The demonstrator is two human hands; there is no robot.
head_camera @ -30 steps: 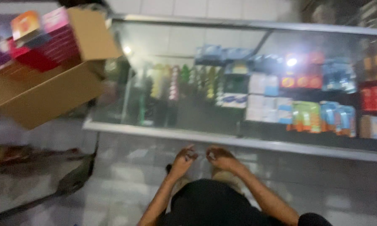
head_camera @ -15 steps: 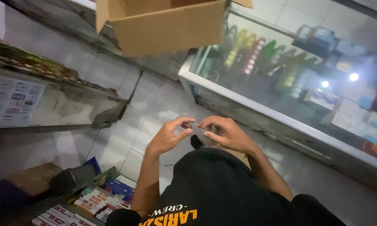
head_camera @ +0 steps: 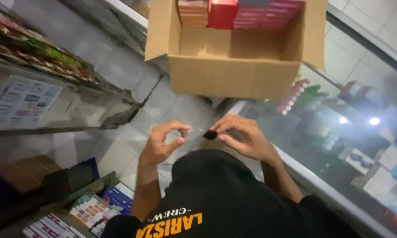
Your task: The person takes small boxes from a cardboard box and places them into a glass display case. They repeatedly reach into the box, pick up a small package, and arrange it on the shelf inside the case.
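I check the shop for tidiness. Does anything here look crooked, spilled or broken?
Nothing looks spilled or broken. The open cardboard box sits on the glass counter, its red packs in rows. The right hand pinches a small dark thing; the left hand is beside it.

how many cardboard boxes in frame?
1. The open cardboard box sits on the glass counter, just beyond the left hand and right hand. Others may be hidden.

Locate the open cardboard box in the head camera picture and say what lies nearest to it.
The cardboard box sits at the top centre of the head view, on the glass display counter, above both hands and holding red packs.
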